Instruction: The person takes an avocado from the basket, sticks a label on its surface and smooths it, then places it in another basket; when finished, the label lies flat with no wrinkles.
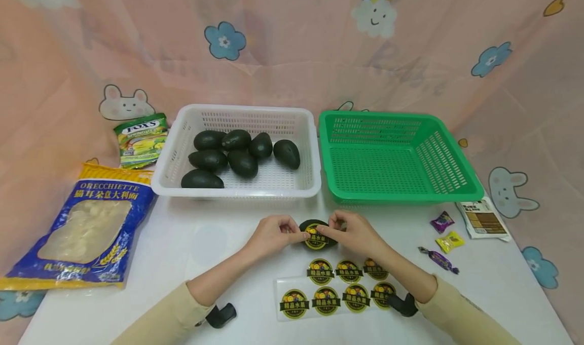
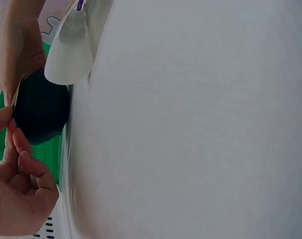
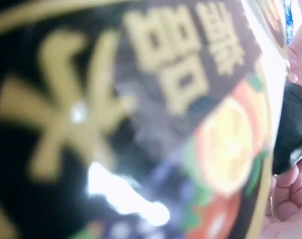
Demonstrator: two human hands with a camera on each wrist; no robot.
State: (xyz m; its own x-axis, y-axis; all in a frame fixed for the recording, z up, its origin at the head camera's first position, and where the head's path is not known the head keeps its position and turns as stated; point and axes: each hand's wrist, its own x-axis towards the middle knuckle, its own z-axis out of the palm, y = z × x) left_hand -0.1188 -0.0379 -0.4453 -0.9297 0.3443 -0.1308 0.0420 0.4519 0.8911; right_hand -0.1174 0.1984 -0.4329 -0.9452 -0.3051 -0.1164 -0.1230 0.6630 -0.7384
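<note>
A dark green avocado [image 1: 332, 241] lies on the white table in front of the baskets. Over its top is a round black-and-gold fruit sticker [image 1: 315, 238]. My left hand [image 1: 272, 235] pinches the sticker's left edge between thumb and finger. At the other edge, my right hand [image 1: 355, 232] holds it with the fingertips. The left wrist view shows the sticker's thin edge against the avocado [image 2: 41, 109], with the left hand [image 2: 26, 194] below. Close-up sticker print [image 3: 141, 124] fills most of the right wrist view. Nearer me lies a clear sheet [image 1: 298, 282] with several matching stickers.
Behind stand a white basket [image 1: 237, 192] with several avocados [image 1: 244, 163] and a green basket [image 1: 401, 197]. At left lie a pasta bag [image 1: 86, 228] and a green candy bag [image 1: 142, 140]. Wrapped candies [image 1: 441, 222] and a brown-white packet [image 1: 484, 218] are at right.
</note>
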